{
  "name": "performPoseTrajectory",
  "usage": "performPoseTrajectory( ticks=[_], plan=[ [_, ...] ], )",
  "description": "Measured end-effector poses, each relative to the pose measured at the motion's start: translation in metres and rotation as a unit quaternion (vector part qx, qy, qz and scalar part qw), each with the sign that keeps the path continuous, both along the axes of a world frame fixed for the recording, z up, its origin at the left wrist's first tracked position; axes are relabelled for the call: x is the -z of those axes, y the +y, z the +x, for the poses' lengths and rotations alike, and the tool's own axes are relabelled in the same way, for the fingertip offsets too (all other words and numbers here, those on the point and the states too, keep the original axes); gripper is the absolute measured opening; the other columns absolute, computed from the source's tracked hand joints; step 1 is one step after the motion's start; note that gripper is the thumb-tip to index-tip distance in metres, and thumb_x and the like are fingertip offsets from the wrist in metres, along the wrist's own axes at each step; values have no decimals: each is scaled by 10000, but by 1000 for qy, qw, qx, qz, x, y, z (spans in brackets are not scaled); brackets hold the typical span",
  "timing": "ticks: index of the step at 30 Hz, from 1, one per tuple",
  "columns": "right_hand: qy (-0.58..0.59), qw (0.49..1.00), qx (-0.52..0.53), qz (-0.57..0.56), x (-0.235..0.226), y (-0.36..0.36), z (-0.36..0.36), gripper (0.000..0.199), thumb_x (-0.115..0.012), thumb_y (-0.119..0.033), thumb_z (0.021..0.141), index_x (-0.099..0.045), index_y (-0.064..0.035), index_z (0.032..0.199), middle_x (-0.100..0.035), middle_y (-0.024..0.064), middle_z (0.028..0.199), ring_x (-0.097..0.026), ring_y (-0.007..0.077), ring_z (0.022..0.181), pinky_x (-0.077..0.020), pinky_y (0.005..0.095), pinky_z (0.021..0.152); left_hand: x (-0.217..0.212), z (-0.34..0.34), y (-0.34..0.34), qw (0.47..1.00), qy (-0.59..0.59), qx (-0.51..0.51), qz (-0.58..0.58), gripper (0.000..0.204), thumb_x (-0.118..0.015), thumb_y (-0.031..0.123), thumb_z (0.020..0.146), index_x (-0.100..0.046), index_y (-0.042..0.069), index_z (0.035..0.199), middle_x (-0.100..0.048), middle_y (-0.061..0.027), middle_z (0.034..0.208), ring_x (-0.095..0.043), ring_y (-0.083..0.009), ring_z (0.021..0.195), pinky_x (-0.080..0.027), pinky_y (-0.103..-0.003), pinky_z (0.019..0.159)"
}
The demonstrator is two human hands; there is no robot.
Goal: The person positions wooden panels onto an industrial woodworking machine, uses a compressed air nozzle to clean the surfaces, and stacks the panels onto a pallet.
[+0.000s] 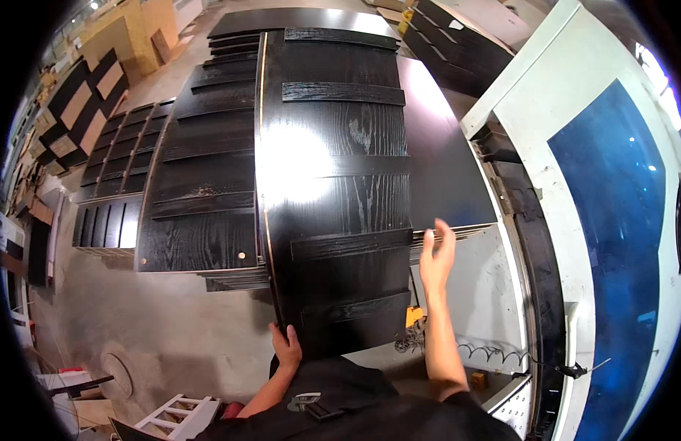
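A long black wood-grain panel [340,198] with several raised crosswise slats lies in front of me, its near end close to my body. My left hand [286,347] is closed on the panel's left edge near that end, thumb on top and the other fingers hidden. My right hand [437,257] is raised beside the panel's right edge, fingers extended and holding nothing. It is closest to the near edge of a smooth dark board [451,176] that tops a stack on the right. Whether its fingertips touch that board I cannot tell.
Stacked black slatted panels [201,235] stand to the left. A white machine [532,81] with a blue window [612,191] borders the right side, and a coiled cable [495,355] hangs below it. A white slatted frame [180,415] lies at lower left.
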State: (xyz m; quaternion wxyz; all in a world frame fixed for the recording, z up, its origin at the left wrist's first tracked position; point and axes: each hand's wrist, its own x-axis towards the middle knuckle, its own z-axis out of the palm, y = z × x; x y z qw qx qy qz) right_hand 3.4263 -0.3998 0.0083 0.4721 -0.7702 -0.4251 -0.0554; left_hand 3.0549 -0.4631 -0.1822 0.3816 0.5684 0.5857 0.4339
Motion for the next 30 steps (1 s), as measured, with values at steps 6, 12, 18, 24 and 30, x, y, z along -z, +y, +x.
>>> performPoseTrajectory(
  ticks=[6, 12, 18, 24, 30],
  plan=[
    [280, 950, -138, -9, -6, 119, 95, 621, -348, -484, 1132, -495, -2, 1492, -654, 123, 1297, -645, 197, 1106, -511, 345, 935, 6, 3, 4, 999, -34, 2, -25, 349, -566, 291, 1058, -482, -35, 1149, -635, -233, 926, -630, -403, 829, -484, -451, 756],
    [380, 911, -132, -84, -20, 196, 88, 734, -340, -596, 1099, -536, 10, 1465, -666, 133, 1332, -628, 228, 1201, -463, 370, 1033, 18, -8, 13, 996, -51, 20, -64, 353, -622, 318, 1036, -523, -15, 1098, -628, -178, 857, -616, -295, 779, -488, -412, 724],
    [318, 943, -102, -3, 11, 202, 97, 621, -571, -489, 1060, -656, 91, 1264, -681, 110, 1227, -600, 173, 1122, -450, 326, 1023, 10, -18, 29, 971, -176, 69, -149, 425, -773, 355, 948, -618, -27, 1052, -680, -85, 870, -618, -156, 814, -518, -343, 728],
    [257, 965, -6, 48, -38, 134, 78, 417, -615, -352, 1043, -696, 57, 1026, -678, 44, 918, -575, 140, 876, -466, 316, 819, -16, -36, 49, 930, -214, 153, -256, 354, -771, 316, 963, -676, 5, 1102, -684, -3, 933, -611, -106, 828, -520, -298, 744],
    [216, 964, 71, 137, -108, 18, 65, 382, -618, -300, 1030, -689, 62, 1127, -704, 74, 970, -608, 151, 896, -480, 316, 844, -14, -26, 87, 922, -193, 277, -189, 414, -760, 314, 978, -631, 10, 1228, -682, -32, 1072, -603, -137, 981, -483, -301, 883]
  ],
)
